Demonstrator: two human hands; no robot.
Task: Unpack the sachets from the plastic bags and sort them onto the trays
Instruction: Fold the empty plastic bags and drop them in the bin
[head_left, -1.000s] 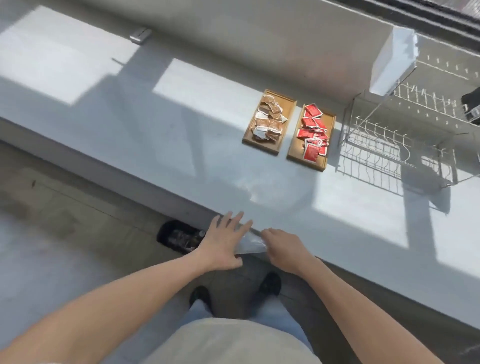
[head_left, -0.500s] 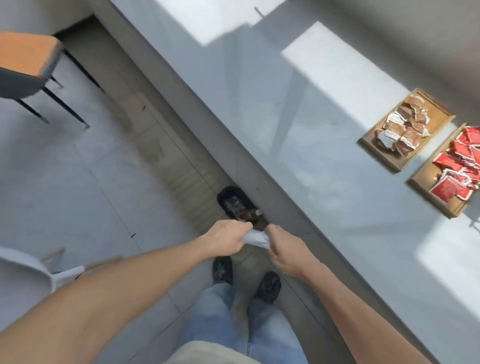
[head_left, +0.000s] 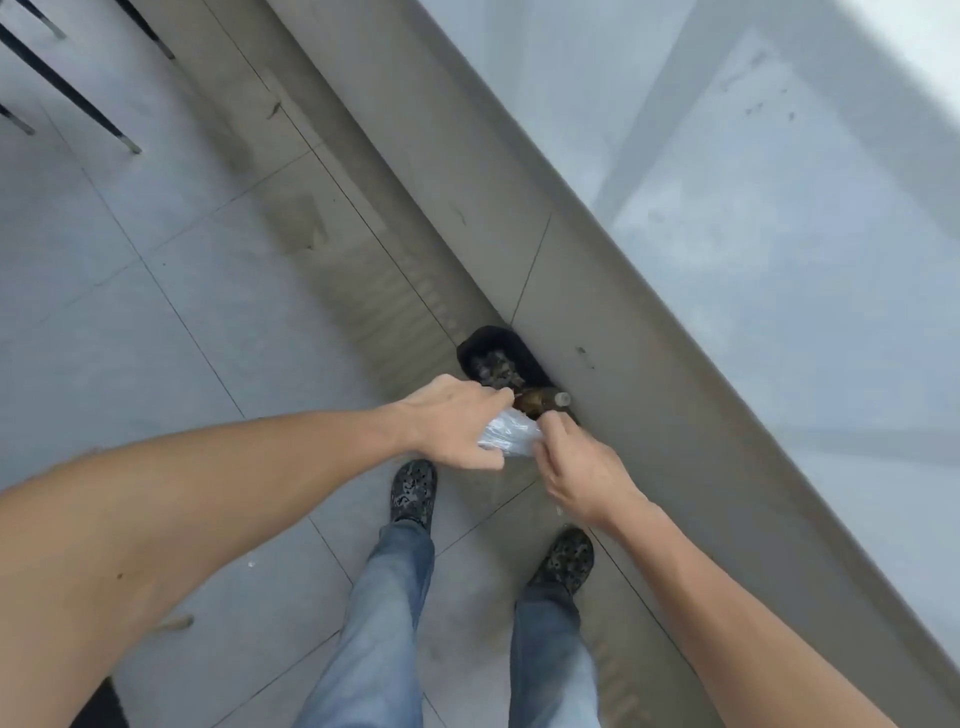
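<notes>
Above the floor, beside the counter's front edge, a crumpled plastic bag (head_left: 508, 439) is held between two bare hands.

The bag is gripped at its left end by the left hand (head_left: 457, 428), whose fingers are curled shut over it, and pinched at its right end by the fingertips of the right hand (head_left: 582, 475), closed together on the plastic. The bunched bag is stretched between the two grips, its long axis running roughly left to right. It is held over a black bin (head_left: 496, 358) on the floor against the grey counter (head_left: 727, 234), above a brown bottle (head_left: 540, 400) in the bin. No contents can be made out inside the bag.
</notes>
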